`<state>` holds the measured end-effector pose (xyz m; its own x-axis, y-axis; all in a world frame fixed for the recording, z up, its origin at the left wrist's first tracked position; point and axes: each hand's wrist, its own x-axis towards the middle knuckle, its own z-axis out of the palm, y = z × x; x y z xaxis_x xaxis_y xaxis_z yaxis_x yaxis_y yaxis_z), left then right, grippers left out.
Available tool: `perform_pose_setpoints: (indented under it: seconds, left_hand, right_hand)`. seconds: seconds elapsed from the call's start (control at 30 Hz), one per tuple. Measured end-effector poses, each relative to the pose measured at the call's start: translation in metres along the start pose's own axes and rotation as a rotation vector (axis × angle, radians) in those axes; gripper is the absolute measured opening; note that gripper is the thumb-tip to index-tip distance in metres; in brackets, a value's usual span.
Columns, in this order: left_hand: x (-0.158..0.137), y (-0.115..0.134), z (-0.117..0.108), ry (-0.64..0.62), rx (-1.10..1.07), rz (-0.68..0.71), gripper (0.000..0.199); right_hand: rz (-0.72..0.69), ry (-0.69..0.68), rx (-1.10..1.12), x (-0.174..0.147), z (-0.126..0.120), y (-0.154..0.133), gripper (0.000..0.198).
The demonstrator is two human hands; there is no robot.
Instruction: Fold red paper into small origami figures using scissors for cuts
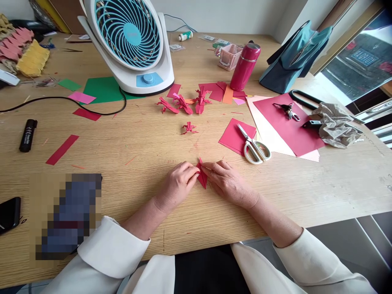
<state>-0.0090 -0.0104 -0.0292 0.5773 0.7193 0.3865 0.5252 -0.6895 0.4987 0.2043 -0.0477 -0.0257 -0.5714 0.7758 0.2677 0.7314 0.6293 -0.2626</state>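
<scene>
A small piece of folded red paper (202, 178), pointed at both ends, lies on the table between my hands. My left hand (181, 179) pinches its left edge with thumb and fingers. From the right, my right hand (228, 181) grips the paper's other edge, its fingertips partly hiding the folds. Just beyond stands a small red folded paper figure (189, 128) with thin legs. Farther back is a group of similar red folded figures (184, 103). White-handled scissors (256, 151) rest on a stack of red paper squares (232, 134) to the right.
A white fan (146, 81) stands at the back on green paper (98, 89), its black cable (76, 98) running left. A red bottle (246, 65), a pink basket (229, 57) and a teal bag (290, 61) are behind. A black marker (28, 135) and phone (10, 214) lie left.
</scene>
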Motion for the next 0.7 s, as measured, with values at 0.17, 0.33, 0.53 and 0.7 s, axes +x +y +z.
perform_pose_setpoints:
  seconds: [0.17, 0.33, 0.53, 0.7]
  left_hand:
    - [0.003, -0.005, -0.001, -0.015, -0.102, -0.034, 0.013]
    - [0.007, -0.005, -0.002, -0.031, -0.151, -0.157, 0.009]
    - [0.013, -0.005, -0.004, -0.042, -0.169, -0.217, 0.016]
    - [0.012, -0.009, -0.002, -0.033, -0.106, -0.070, 0.008]
  right_hand:
    - [-0.025, 0.015, 0.080, -0.001, -0.002, 0.002, 0.042]
    - [-0.012, 0.020, 0.092, -0.001, -0.005, 0.001, 0.037]
    - [-0.001, 0.019, 0.101, 0.000, -0.006, 0.000, 0.035]
    - [0.014, 0.030, 0.129, -0.001, -0.005, 0.000, 0.035]
